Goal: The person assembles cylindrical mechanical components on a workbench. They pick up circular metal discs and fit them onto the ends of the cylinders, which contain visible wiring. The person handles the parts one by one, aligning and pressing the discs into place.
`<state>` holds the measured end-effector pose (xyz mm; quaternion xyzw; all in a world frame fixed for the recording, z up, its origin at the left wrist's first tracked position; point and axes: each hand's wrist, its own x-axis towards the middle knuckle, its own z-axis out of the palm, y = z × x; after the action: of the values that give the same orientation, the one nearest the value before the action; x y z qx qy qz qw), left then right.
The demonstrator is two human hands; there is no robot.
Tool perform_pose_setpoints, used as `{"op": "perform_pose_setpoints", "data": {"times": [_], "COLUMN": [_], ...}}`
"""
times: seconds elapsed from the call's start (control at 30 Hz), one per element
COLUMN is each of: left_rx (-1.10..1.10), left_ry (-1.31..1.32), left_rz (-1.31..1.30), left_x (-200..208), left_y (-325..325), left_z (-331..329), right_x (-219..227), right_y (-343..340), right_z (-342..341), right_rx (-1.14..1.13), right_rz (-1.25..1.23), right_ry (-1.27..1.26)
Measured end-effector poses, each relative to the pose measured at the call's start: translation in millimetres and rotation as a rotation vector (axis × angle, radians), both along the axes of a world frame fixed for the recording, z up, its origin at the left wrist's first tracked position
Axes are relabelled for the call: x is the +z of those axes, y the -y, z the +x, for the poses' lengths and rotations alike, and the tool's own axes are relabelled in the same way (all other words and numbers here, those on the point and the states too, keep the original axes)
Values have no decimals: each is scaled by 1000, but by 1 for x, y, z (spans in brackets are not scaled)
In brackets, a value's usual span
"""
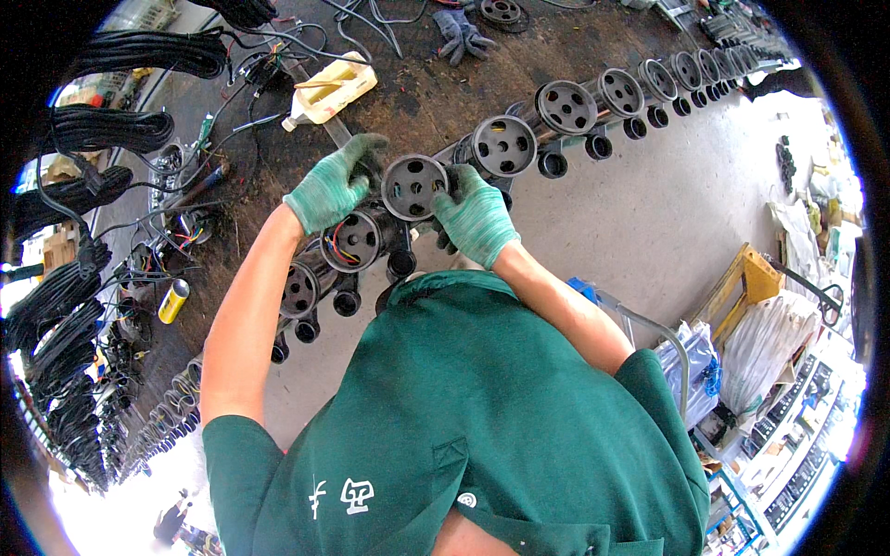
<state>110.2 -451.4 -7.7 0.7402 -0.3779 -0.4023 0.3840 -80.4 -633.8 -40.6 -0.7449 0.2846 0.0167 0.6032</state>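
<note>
L hand (334,188) & R hand (477,215), both grn-gloved, at sides of round blk housing (413,188); yel. bottle (336,96) on bench (445,104).

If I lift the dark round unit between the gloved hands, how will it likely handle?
The dark round unit is probably stiff, since its edge looks evenly round and undented. Its circular outline suggests it might roll if left loose. Slipping seems less likely with the textured green gloves giving some grip.

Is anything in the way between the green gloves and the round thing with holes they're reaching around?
Nothing visible is. The right hand touches the right edge of the round holed end; the left hand is close by its left edge, though contact there is unclear.
</note>
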Motion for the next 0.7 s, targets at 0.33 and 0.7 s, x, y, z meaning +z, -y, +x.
{"op": "perform_pose_setpoints", "data": {"times": [0.33,0.7], "left_rx": [-54,53], "left_ry": [658,431], "left_rz": [130,68], "left_x": [15,18], "left_y": [35,30], "left_z": [-67,-64], "right_x": [10,-7], "right_y": [-8,12], "right_z": [-2,-16], "right_rx": [-23,97], "right_rz": [-165,-140], "right_ry": [101,70]}}
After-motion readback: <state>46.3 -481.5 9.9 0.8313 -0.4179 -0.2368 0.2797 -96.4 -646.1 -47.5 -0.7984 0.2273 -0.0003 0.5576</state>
